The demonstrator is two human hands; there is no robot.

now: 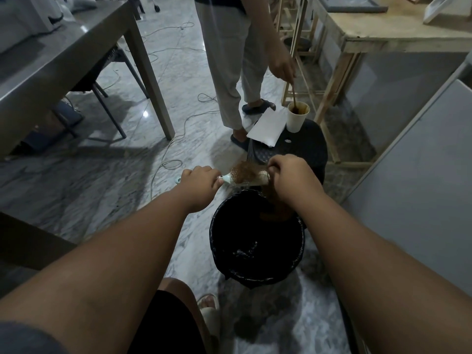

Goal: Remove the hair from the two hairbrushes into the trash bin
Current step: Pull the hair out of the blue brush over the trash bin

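A pale green hairbrush [231, 180] is held level just beyond the far rim of a black bin-lined trash bin [257, 270]. My left hand [203, 182] is closed round its handle. A brown clump of hair [244, 171] covers the bristles. My right hand [290, 178] pinches hair at the brush's far end, and brown strands hang from it down into the bin. A second dark hairbrush [251, 152] lies partly hidden on the black stool behind my hands.
A black stool [304, 146] beyond the bin carries a white paper [267, 129] and a paper cup [297, 117] that another person [229, 60] stirs with a stick. A grey table [63, 60] stands left, a wooden bench [383, 39] right, cables on the floor.
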